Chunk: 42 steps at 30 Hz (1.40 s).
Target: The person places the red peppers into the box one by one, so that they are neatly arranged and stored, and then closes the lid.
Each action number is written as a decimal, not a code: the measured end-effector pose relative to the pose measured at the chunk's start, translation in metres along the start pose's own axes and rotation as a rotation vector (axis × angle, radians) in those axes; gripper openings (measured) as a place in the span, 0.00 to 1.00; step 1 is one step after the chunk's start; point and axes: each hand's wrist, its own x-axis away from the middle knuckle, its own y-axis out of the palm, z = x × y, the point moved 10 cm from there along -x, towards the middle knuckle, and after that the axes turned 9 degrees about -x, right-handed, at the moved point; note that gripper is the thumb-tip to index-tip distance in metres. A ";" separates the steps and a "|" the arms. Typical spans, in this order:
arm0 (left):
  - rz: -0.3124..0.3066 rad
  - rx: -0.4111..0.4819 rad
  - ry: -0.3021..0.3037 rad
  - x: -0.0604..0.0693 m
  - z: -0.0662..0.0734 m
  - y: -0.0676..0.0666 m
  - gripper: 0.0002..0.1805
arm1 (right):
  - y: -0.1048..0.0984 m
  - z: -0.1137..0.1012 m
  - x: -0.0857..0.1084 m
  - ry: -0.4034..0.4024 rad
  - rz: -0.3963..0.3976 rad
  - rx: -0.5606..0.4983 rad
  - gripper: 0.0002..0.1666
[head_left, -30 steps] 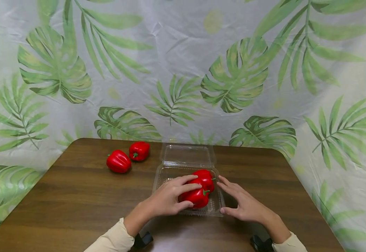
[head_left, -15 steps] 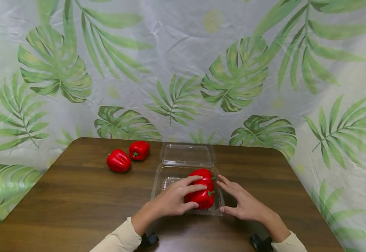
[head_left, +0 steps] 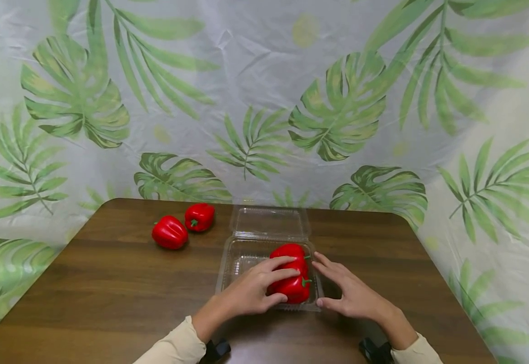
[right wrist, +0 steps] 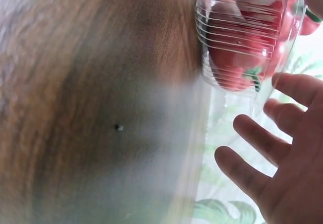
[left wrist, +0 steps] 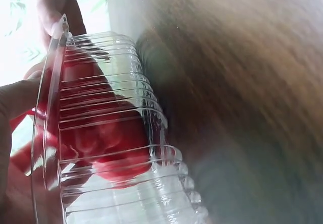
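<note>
A clear plastic clamshell container (head_left: 222,269) lies with its lid (head_left: 271,222) folded back. Two red bell peppers with green stems are side by side in its right half, one behind the other. My left hand (head_left: 254,286) grips the nearer bell pepper (head_left: 298,291), its thumb at the near side and fingers over the top. The farther bell pepper (head_left: 286,249) is partly covered by those fingers. At the container's right edge, my right hand (head_left: 350,289) holds its fingers spread, fingertips at the rim. Through the ribbed wall, the left wrist view shows red pepper (left wrist: 111,133).
Two more red bell peppers, one nearer (head_left: 170,232) and one farther (head_left: 199,217), lie at the back left of the brown wooden table (head_left: 109,283). A leaf-printed cloth (head_left: 255,76) hangs behind the table's back edge.
My left hand has shifted right, and the nearer bell pepper has moved right with it inside the container. My right hand has stayed at the container's edge.
</note>
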 end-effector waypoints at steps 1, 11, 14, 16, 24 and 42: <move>-0.005 0.003 -0.005 0.000 0.000 0.001 0.30 | 0.000 0.000 0.000 0.003 0.002 -0.003 0.46; -0.017 0.014 -0.024 0.003 0.002 0.006 0.32 | 0.004 0.001 0.002 0.004 0.003 0.028 0.46; -0.010 -0.008 -0.012 0.002 0.003 0.004 0.32 | 0.001 0.001 0.000 0.002 0.014 0.031 0.46; -0.013 -0.009 -0.012 0.001 0.003 0.003 0.32 | 0.000 0.001 -0.001 0.004 0.014 0.029 0.46; -0.022 -0.032 0.010 0.002 0.003 0.007 0.31 | 0.000 0.002 -0.001 0.010 0.004 0.022 0.46; -0.059 -0.125 -0.016 0.000 0.003 0.016 0.29 | 0.000 -0.001 0.000 0.008 0.009 0.040 0.47</move>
